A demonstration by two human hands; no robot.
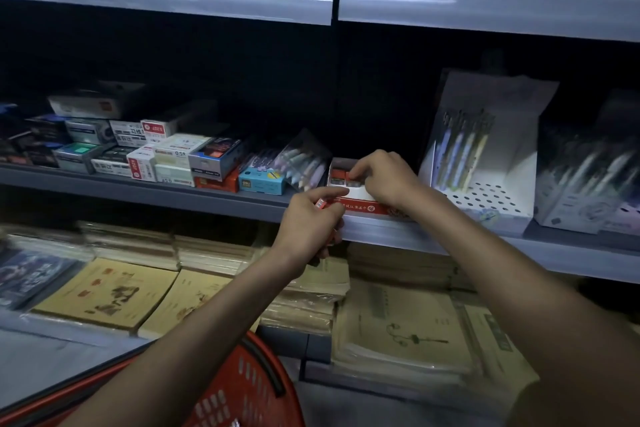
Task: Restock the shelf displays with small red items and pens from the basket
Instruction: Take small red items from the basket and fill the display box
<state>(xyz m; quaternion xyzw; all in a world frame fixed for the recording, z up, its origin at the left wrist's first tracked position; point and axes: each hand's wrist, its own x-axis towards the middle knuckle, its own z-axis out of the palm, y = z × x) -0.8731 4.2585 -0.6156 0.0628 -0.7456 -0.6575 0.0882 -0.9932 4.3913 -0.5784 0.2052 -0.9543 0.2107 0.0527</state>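
**Head view: red packs going into the display box**

Small red item (352, 176) is being seated in the red-and-white display box (360, 202) on the middle shelf (145, 185), pinched by right hand (382, 178). Left hand (310, 224) is gripping another red item (321, 203) just beside the box front, ready to feed. Best practice, I'm judging: pressing each pack upright against its neighbours, feeding singly. Basket (249, 388) is waiting below, pen stand (481, 166) sitting to the right

Stationery shop, stocked shelves (242, 199), pen displays (481, 163), red basket (249, 388)
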